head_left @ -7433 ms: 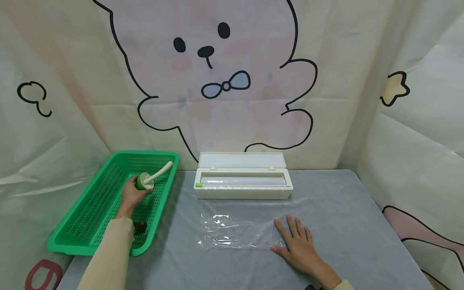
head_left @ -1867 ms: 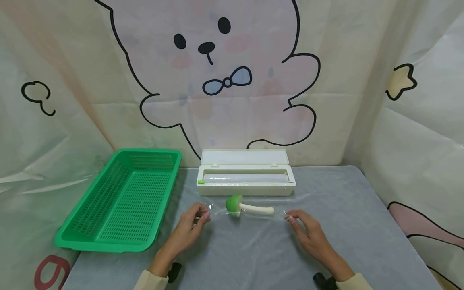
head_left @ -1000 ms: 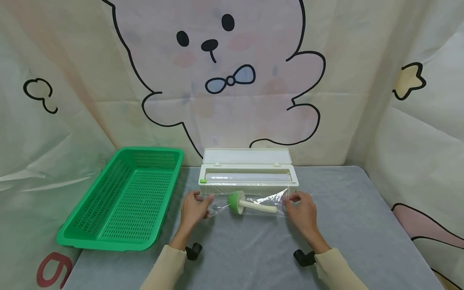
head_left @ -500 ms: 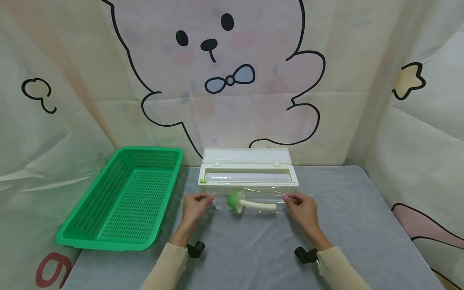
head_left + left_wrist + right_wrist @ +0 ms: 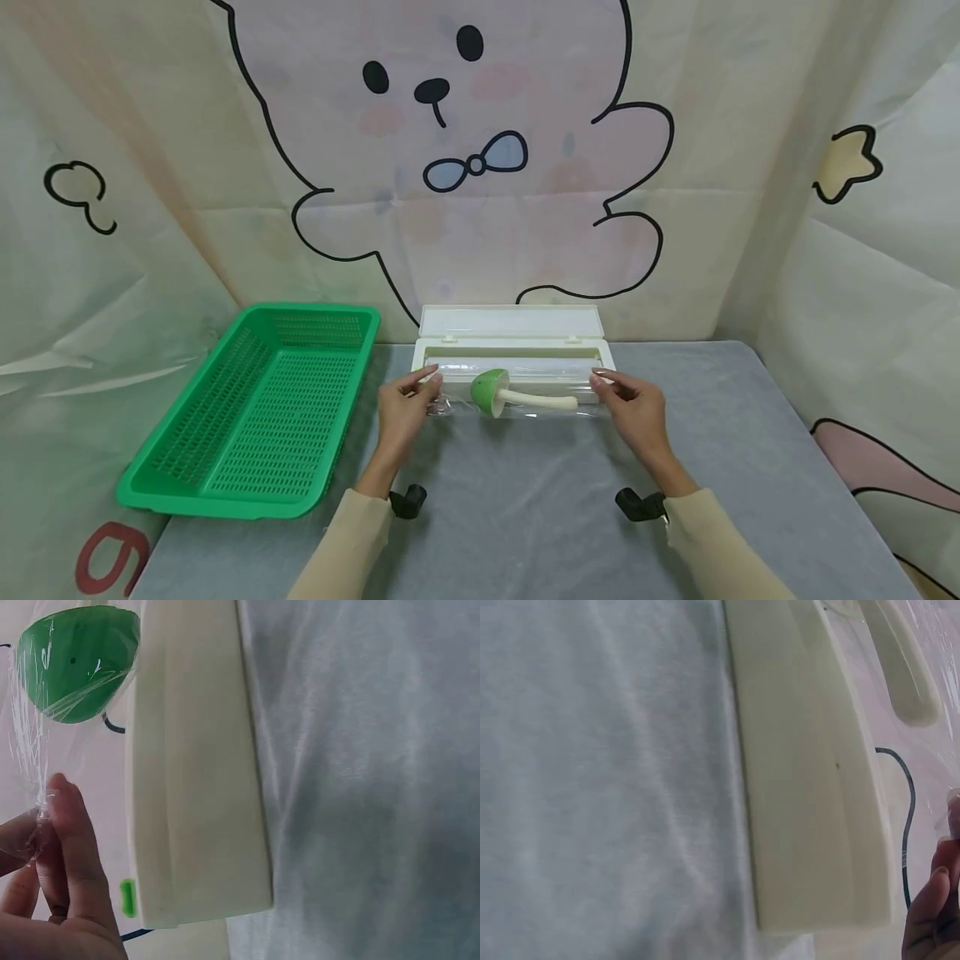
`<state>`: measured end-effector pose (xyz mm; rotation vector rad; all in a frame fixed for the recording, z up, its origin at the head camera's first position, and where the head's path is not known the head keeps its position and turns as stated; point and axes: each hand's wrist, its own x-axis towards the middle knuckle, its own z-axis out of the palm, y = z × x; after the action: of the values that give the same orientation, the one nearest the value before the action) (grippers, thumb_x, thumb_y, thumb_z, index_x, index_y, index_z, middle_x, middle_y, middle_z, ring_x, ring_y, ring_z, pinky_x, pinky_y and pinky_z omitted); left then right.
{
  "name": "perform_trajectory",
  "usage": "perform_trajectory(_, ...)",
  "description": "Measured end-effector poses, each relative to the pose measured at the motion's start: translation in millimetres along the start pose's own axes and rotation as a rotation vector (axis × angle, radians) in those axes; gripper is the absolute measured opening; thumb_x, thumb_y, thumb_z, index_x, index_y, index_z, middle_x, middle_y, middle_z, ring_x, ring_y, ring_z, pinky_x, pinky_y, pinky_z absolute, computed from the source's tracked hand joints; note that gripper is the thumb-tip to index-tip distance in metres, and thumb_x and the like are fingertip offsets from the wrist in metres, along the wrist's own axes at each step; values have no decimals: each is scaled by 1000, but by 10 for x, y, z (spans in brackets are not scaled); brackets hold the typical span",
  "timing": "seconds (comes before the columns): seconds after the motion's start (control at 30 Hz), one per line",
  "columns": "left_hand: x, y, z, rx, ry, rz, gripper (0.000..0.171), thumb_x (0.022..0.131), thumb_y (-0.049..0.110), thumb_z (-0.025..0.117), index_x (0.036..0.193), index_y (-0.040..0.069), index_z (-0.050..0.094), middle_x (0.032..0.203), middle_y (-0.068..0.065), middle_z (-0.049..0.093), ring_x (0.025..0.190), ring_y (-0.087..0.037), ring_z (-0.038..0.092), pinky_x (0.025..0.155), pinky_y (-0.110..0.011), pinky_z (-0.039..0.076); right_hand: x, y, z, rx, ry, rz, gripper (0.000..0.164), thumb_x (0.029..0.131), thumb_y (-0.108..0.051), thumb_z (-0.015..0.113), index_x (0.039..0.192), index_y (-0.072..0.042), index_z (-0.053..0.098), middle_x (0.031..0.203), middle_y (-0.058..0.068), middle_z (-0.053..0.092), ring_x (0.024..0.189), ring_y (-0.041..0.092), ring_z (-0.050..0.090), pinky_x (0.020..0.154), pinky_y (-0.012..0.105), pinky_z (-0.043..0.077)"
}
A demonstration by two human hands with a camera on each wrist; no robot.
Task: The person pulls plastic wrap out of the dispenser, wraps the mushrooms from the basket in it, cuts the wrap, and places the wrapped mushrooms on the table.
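Observation:
My left hand [image 5: 401, 414] pinches one gathered end of clear cling film [image 5: 34, 761], and my right hand [image 5: 633, 414] pinches the other. Between the hands, the film wraps a mushroom-shaped thing with a green dome [image 5: 487, 392] and a long cream-white handle [image 5: 542, 401], its dome toward the left hand. The bundle is raised in front of the cream cling film dispenser [image 5: 206, 787], whose lid [image 5: 510, 321] stands back. In the right wrist view, the handle's rounded end [image 5: 915, 701] shows inside the film, while only the fingertips [image 5: 930, 896] appear at the edge.
A green slotted basket [image 5: 225, 506] stands at the left of the grey cloth-covered table [image 5: 517, 525]. A green slider [image 5: 128, 898] sits at the dispenser's left end. A printed cloth backdrop [image 5: 360, 225] hangs close behind the dispenser.
The green-domed thing came out of the basket, and the film that lay on the table now wraps it. In the last second, both hands raised the bundle away from me, toward the dispenser.

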<state>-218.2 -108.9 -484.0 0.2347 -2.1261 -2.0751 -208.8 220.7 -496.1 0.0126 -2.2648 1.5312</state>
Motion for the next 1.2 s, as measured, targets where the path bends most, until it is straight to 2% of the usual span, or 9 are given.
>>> perform_trajectory(0.13,48,60,5,-48,-17,3,30,95,10,74,122,-3,72,79,-15,62,62,-15,70,62,-27,60,66,-45,-20,-2,-17,1,25,92,-19,78,110,-1,78,74,15,70,60,7,57,48,20,39)
perform_trajectory(0.43,122,168,44,-67,1,50,28,96,13,73,121,1,73,82,-14,63,64,-13,70,63,-29,61,196,-170,-65,-18,-32,10,28,94,-22,77,111,-1,78,79,16,72,65,16,62,49,22,39)
perform_trajectory(0.63,145,249,65,-105,-3,51,30,97,12,72,124,-1,71,86,-15,61,64,-14,71,65,-30,61,280,-254,-95,-12,-30,3,28,94,-23,76,111,-1,78,86,13,75,68,9,65,49,22,38)
perform_trajectory(0.87,144,348,83,-150,-7,64,30,96,8,71,124,-4,70,86,-14,60,67,-16,72,67,-31,61,342,-327,-128,7,-25,-8,28,94,-24,76,111,-3,78,87,17,74,69,9,64,48,22,38)
perform_trajectory(1.07,135,412,77,-174,-5,75,29,96,7,71,123,-3,71,86,-14,59,64,-14,72,67,-31,61,355,-379,-158,7,-18,1,28,94,-24,76,113,-4,78,89,10,75,71,10,65,50,22,40)
perform_trajectory(1.2,108,453,64,-184,-3,76,27,96,8,71,122,-1,72,87,-14,59,64,-14,72,68,-32,61,317,-520,-188,-6,-26,9,27,96,-19,74,115,-1,76,91,13,74,73,18,65,51,21,40)
